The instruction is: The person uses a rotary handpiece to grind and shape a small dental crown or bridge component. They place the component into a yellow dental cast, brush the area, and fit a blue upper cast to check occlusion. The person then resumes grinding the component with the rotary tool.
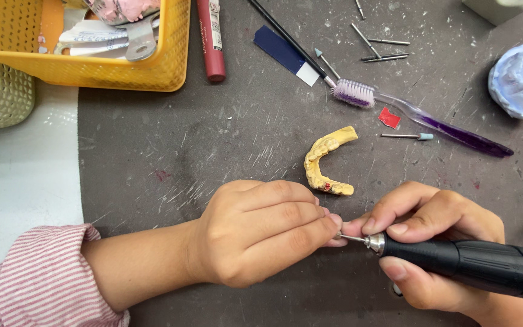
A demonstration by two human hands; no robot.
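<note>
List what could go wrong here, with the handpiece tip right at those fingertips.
1. The black rotary handpiece in the right hand has its thin metal tip against the pinched fingertips of the left hand; a slip might nick them.
2. Whatever the left hand pinches is hidden and seemingly tiny; it could fly off and get lost.
3. The yellow dental cast lies just beyond both hands and might get knocked.
</note>
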